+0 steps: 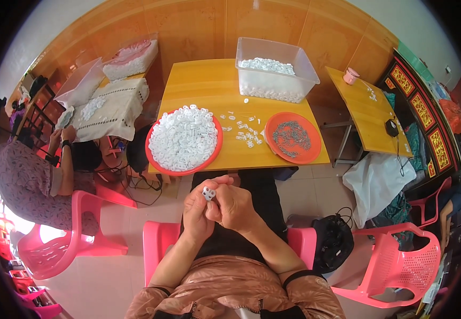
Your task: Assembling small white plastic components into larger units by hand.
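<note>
My hands, left (197,211) and right (234,204), together pinch a white part (208,193). Ahead on the surface (204,80): red tray (184,171) of white parts, orange plate (294,158), clear bin (308,69).

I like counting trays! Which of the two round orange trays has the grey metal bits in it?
The smaller orange tray on the right side of the yellow table holds the grey metal bits. The bigger tray on the left is heaped with white plastic pieces.

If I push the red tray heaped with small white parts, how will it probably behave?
The red tray overhangs the yellow table at its near edge, so a push toward the person might tip it. The white parts lie loosely heaped and would probably shift or spill. It seems rigid, likely plastic.
</note>
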Demonstrator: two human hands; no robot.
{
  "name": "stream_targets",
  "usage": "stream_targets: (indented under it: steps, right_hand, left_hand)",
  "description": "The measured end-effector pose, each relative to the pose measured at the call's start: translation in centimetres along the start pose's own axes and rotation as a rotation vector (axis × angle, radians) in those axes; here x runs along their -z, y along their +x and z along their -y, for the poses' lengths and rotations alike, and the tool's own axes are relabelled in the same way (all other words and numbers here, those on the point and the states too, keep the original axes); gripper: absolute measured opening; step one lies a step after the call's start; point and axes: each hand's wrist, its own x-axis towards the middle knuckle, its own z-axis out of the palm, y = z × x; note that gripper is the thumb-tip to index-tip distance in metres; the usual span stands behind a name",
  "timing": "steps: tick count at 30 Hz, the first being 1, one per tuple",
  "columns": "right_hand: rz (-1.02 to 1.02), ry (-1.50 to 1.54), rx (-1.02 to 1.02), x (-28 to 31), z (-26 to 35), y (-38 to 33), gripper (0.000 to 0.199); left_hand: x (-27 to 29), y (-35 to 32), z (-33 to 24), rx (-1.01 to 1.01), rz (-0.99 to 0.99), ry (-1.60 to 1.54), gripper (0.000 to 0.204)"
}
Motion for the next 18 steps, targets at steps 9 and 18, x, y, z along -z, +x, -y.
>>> stream_targets:
  steps: [9,18]
  right_hand:
    - [-0.069,-0.025,0.012,-0.5,0.3,-0.5,0.013]
    - [-0.031,-0.036,-0.134,-1.5,0.3,-1.5,0.013]
  left_hand:
    - [-0.3,-0.4,0.4,0.007,-0.037,-0.060,0.037]
    - [-0.2,0.0,0.9,0.043,-0.169,-0.070,0.029]
